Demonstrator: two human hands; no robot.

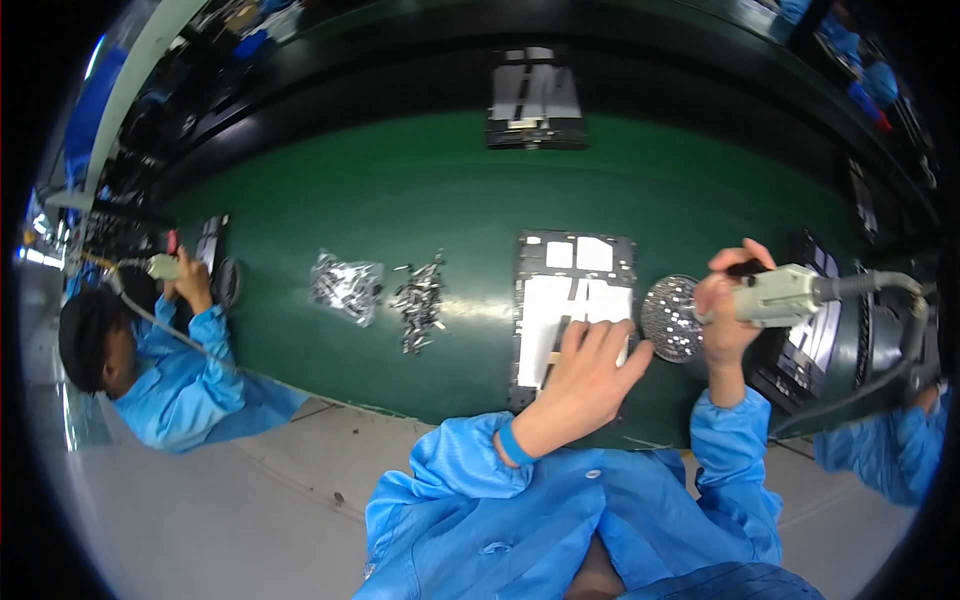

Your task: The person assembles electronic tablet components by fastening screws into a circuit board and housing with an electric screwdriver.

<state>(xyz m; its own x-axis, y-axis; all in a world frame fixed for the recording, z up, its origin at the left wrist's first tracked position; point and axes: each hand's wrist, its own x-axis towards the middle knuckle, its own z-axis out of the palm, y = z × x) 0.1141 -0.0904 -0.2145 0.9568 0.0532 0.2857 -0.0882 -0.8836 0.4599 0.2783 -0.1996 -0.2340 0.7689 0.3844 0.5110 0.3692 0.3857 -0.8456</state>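
Observation:
An opened tablet (537, 312), its dark frame holding white panels, lies in front of me on the green bench. My left hand (588, 378) rests on its lower right part, fingers stretched out and holding nothing visible. To the right, my right hand (727, 338) is wrapped round a pale corded electric screwdriver (775, 299), held roughly level. The screwdriver's tip is hidden by the hand. A round dish (668, 320) of small shiny screws sits between the tablet and my right hand; whether the tip touches them I cannot tell.
Left of the tablet are a pile of small dark and silvery parts (418, 302) and a clear bag (344, 288) of similar parts. Another opened device (535, 98) lies at the back, more (815, 325) at right. The screwdriver's cable (880, 285) runs right. Co-workers sit on both sides.

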